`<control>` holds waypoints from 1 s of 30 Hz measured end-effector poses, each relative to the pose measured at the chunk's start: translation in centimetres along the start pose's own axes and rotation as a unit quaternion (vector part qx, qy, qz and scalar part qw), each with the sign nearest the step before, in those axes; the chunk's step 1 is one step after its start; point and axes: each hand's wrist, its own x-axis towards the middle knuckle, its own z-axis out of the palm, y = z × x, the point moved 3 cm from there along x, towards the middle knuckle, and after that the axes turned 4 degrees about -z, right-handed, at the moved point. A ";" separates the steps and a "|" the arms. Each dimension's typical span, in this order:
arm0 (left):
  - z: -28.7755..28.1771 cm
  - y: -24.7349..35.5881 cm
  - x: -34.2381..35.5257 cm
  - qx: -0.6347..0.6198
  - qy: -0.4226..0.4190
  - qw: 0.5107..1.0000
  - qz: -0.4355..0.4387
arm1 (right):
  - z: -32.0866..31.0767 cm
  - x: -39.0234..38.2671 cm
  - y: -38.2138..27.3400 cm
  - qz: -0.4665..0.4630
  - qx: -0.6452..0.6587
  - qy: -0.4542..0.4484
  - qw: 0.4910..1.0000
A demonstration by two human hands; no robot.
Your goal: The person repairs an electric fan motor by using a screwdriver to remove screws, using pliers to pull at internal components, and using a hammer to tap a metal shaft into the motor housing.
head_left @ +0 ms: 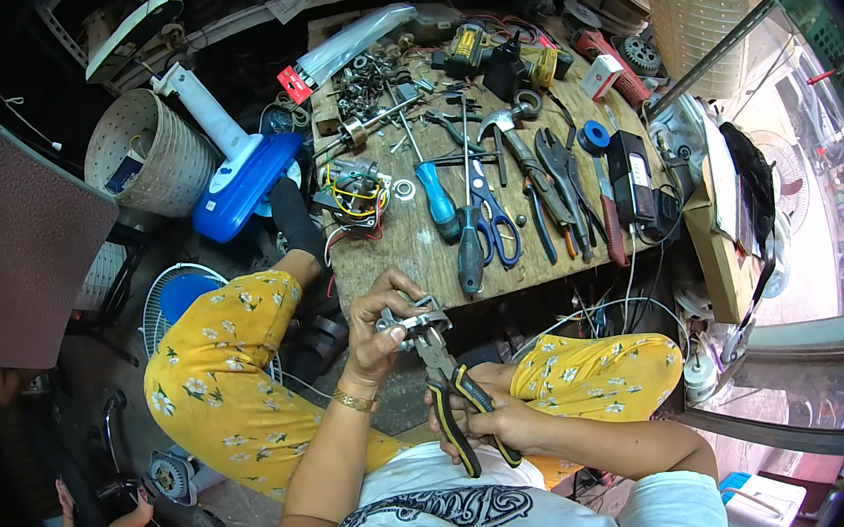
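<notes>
Low in the middle, my left hand is closed round a small silver metal part. My right hand grips pliers with black and yellow handles, their jaws at the lower side of that part. Just beyond my hands, on the wooden workbench, lie blue-handled screwdrivers, blue-handled scissors and a motor assembly with yellow wires.
The bench holds several more pliers, a hammer, loose hardware and a yellow-black power drill. At left stand a bin and blue fan base. Someone's hand shows at bottom left.
</notes>
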 end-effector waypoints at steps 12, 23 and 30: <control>-0.5 -0.5 0.5 -0.032 0.040 0.999 -0.011 | 0.5 -0.1 -3.8 0.033 -0.030 0.003 0.999; 1.1 0.2 0.1 -0.413 0.139 0.867 -0.241 | -2.8 -6.9 -14.4 -0.154 -0.504 0.247 0.813; 2.7 0.8 -0.1 -0.441 0.125 0.847 -0.270 | -10.0 -3.9 -23.7 -0.217 -0.749 0.487 0.393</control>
